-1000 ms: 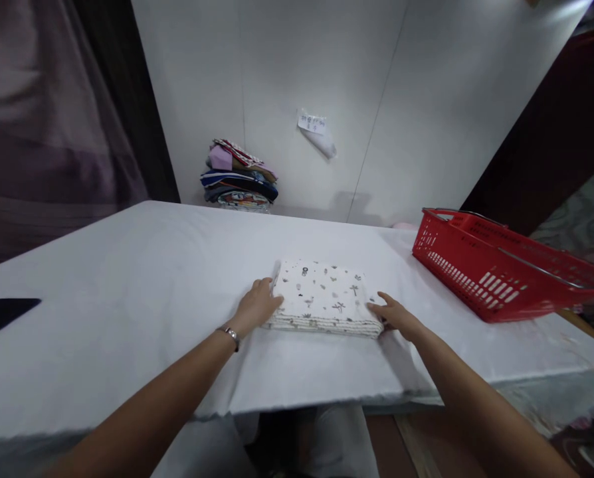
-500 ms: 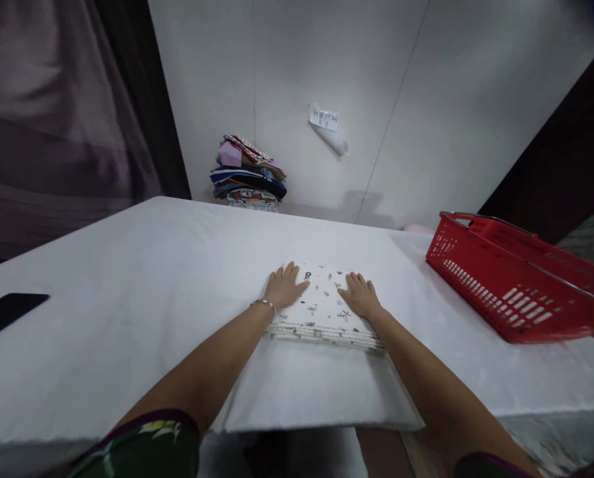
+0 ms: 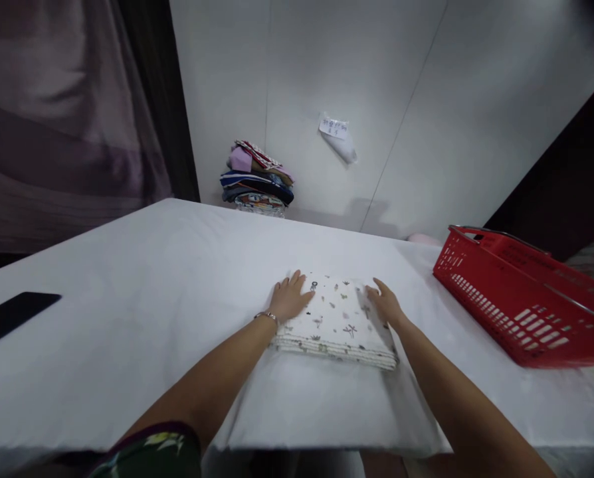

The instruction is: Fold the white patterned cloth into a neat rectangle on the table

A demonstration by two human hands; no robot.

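Observation:
A folded white cloth [image 3: 334, 312] with small printed animals and plants lies in front of me, its several layers showing along the near edge. My left hand [image 3: 291, 297] rests on the cloth's left side, palm down, fingers stretched out; a bracelet is round that wrist. At the opposite side, my right hand [image 3: 384, 302] is beside the right edge, with its fingers apart and slightly bent. Its fingertips are at the cloth's far right part; whether they press on it I cannot tell.
A white sheet covers the table [image 3: 167, 299]. To the right stands a red plastic basket [image 3: 521, 292] with metal handles. A flat black object [image 3: 15, 317] lies at the left. Folded clothes [image 3: 258, 179] are stacked by the wall, where a paper label [image 3: 335, 126] hangs.
My right hand has shifted from lying flat on top of the cloth to its right edge. The left hand stays on the cloth. My view has tilted slightly.

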